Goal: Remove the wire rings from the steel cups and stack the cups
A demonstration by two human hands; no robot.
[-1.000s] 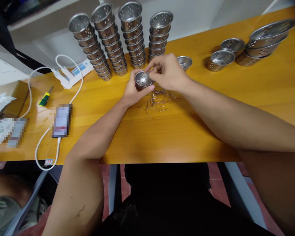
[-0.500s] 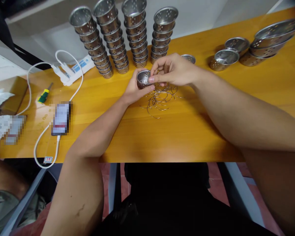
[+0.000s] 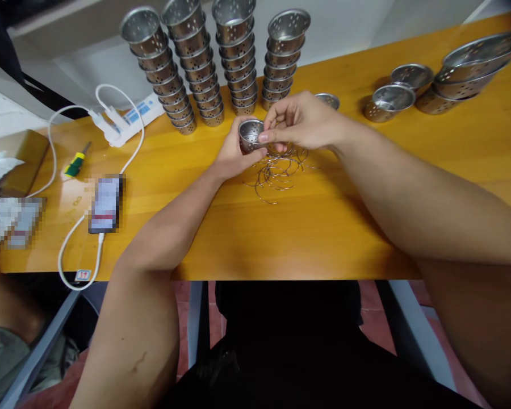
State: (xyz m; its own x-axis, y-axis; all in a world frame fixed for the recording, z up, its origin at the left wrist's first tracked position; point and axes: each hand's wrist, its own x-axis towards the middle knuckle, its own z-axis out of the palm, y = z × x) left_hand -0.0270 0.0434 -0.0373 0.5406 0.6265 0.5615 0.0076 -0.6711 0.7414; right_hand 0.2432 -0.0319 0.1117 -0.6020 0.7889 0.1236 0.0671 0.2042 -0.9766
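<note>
My left hand (image 3: 230, 150) is wrapped round a small perforated metal cup (image 3: 250, 132), its open mouth tilted up towards me. At the cup's right rim, my right hand (image 3: 296, 122) has thumb and forefinger pinched together. Whatever lies between those fingertips, perhaps part of the rim or a thin wire, is too small to make out. Just below both hands, a loose heap of thin curved metal wires (image 3: 275, 180) lies on the yellow wooden table (image 3: 298, 244). Behind my right hand, another metal cup (image 3: 327, 101) is partly hidden.
Tall stacks of perforated cups (image 3: 241, 62) stand along the back. More cups (image 3: 394, 99) are at the right. To the left are a power strip (image 3: 130, 125), a screwdriver (image 3: 76, 163), a charging phone (image 3: 105, 204) and a cardboard box (image 3: 29, 156). Another person's leg (image 3: 12, 307) shows at the left.
Both hands stay almost in place at the cup. The cup's mouth appears shifted very slightly to the right, and the view has moved a little.
</note>
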